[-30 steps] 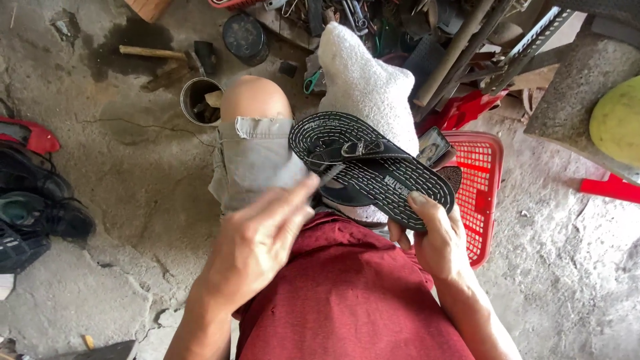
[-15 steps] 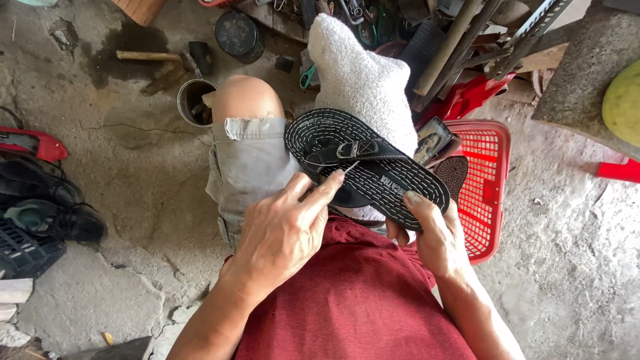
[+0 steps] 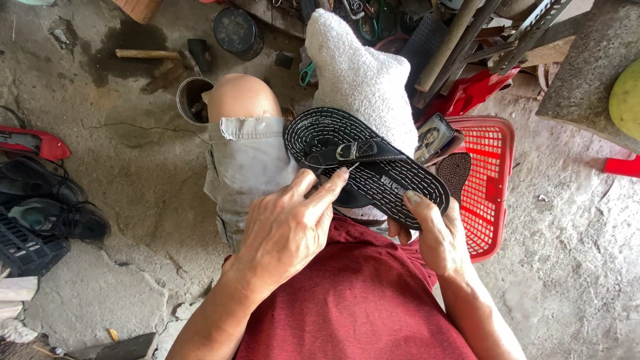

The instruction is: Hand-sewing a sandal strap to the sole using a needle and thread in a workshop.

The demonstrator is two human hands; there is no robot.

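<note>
A cracked concrete floor (image 3: 120,167) spreads below, with tools and scrap heaped along the far edge. A black sandal (image 3: 373,163) lies sole-down across the seated person's lap, over a white towel (image 3: 363,80). The right hand (image 3: 433,230) grips its near end, thumb pressed on the footbed, fingers curled beneath. The left hand (image 3: 287,230) arches over the thigh, fingers pinched together on a thin needle (image 3: 352,167) at the strap. A red basket (image 3: 490,180) sits just right; black shoes (image 3: 57,213) lie left.
</note>
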